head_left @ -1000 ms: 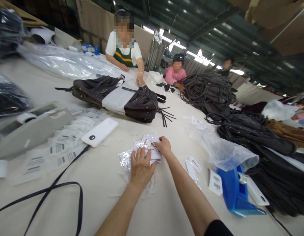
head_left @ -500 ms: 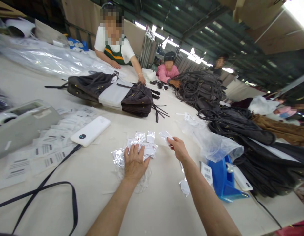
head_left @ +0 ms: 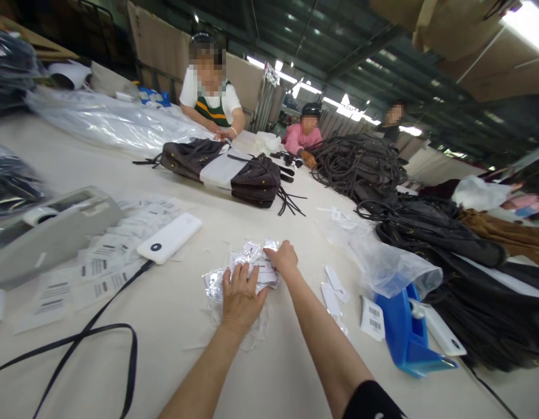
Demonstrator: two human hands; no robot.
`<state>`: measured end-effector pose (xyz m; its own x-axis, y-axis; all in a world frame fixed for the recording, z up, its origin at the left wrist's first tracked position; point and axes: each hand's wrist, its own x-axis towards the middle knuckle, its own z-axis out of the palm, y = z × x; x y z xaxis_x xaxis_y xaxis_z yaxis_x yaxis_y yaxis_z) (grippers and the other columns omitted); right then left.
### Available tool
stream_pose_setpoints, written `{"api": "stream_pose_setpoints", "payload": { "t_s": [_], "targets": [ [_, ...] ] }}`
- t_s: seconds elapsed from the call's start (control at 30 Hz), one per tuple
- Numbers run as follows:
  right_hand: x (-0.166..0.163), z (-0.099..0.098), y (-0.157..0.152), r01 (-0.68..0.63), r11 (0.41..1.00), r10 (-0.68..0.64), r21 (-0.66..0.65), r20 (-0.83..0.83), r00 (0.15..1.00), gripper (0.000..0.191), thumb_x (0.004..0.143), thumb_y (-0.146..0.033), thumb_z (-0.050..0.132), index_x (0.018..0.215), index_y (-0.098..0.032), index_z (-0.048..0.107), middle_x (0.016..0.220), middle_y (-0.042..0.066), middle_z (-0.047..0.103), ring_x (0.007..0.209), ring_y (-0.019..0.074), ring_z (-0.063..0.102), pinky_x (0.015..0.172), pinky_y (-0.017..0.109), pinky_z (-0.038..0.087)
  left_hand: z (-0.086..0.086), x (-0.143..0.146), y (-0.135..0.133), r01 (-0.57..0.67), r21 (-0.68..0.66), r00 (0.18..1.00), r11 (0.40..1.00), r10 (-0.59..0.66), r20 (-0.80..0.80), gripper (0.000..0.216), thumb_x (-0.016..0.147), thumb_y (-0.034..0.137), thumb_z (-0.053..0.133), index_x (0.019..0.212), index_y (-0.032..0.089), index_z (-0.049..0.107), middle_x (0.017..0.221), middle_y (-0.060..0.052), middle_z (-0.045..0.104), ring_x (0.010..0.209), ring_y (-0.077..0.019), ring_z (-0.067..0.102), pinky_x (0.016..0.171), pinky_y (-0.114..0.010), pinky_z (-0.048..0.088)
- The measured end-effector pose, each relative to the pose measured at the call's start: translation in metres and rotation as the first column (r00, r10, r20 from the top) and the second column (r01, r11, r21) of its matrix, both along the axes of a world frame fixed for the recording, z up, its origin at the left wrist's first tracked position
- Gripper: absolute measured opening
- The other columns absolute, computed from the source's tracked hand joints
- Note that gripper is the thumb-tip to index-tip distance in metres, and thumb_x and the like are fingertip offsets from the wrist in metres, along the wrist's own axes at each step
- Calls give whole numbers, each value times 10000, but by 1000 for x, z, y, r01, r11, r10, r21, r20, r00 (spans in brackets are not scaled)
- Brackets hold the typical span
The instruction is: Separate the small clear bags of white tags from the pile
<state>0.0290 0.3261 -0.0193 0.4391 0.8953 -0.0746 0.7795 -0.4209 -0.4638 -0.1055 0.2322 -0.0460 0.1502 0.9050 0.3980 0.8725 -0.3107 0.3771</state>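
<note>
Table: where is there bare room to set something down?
Bare table: between packets and dark bag; between strap and left arm; between left arm and right arm, at picture bottom. Crowded: left, labels and power bank; right, blue dispenser, dark pile.

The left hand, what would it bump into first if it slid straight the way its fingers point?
The left hand would first meet the plastic-sleeved tags right at its fingertips; beyond them, the dark bag seems next, though depth is unclear.
</note>
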Motion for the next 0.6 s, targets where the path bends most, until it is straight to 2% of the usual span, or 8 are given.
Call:
{"api": "stream_pose_setpoints", "payload": {
  "t_s": [0.1, 0.17, 0.23, 0.33, 0.4, 0.5, 0.57, 0.6],
  "targets": [
    [-13, -7, 21, 60, 998, -59, 7, -88, 994, 482, 588, -323, 729, 991, -111, 569, 971, 169, 636, 903, 290, 595, 735, 345, 443, 1, 0, 2, 1, -2, 1000, 1000, -1, 12, 444, 757, 372, 591, 1158, 187, 546, 1242, -140, 539, 1192, -309, 437, 1042, -531, 251],
    [-4, -8, 25, 34, 999, -29, 30, -141, 990, 334, 622, -332, 690, 892, -154, 605, 881, 89, 661, 834, 233, 609, 686, 291, 444, 1, -1, 3, 4, -10, 1000, 1000, -4, 21, 445, 756, 369, 593, 1158, 185, 545, 1246, -140, 536, 1194, -310, 436, 1044, -535, 248],
    [17, -4, 19, 22, 997, -9, 76, -174, 985, 269, 710, -381, 595, 878, -173, 612, 854, 42, 660, 802, 188, 608, 655, 252, 440, 0, -1, 4, 5, -18, 1000, 1000, -5, 29, 443, 758, 369, 591, 1156, 181, 548, 1247, -140, 535, 1195, -309, 435, 1047, -535, 244],
    [63, 9, -8, 76, 991, -56, 112, -172, 984, 378, 784, -418, 481, 1021, -137, 570, 903, 65, 648, 802, 190, 605, 644, 265, 448, 0, 0, 4, 10, -18, 999, 1000, -10, 42, 453, 757, 377, 594, 1160, 178, 545, 1250, -143, 533, 1197, -308, 432, 1046, -536, 247],
    [91, 20, -31, 127, 987, -115, 100, -119, 986, 425, 738, -379, 551, 1055, -96, 551, 956, 128, 627, 877, 247, 587, 705, 326, 448, 0, 0, 3, 12, -16, 999, 1000, -11, 46, 465, 754, 377, 598, 1169, 175, 540, 1254, -148, 529, 1201, -310, 427, 1047, -537, 244],
    [102, 30, -50, 128, 984, -148, 122, 167, 975, 406, 691, -318, 642, 1024, -96, 573, 1126, 220, 534, 1087, 351, 466, 848, 441, 381, 0, 0, 2, 13, -22, 999, 1000, -12, 46, 466, 755, 374, 598, 1167, 166, 540, 1257, -156, 525, 1203, -315, 424, 1053, -539, 233],
    [79, 28, -45, -25, 990, -17, 138, 294, 956, 363, 768, -330, 586, 1070, -130, 564, 1179, 197, 506, 1132, 323, 435, 895, 426, 358, 1, -1, 2, 19, -31, 999, 999, -17, 44, 462, 754, 368, 599, 1166, 166, 541, 1259, -158, 522, 1205, -319, 422, 1054, -541, 230],
    [61, 24, -37, -128, 983, 86, 132, 285, 955, 357, 806, -336, 542, 1106, -144, 550, 1166, 173, 520, 1112, 287, 460, 897, 393, 367, 2, -1, 2, 20, -35, 999, 999, -18, 43, 459, 754, 364, 598, 1165, 167, 541, 1260, -158, 521, 1207, -321, 420, 1053, -542, 230]
  ]
}}
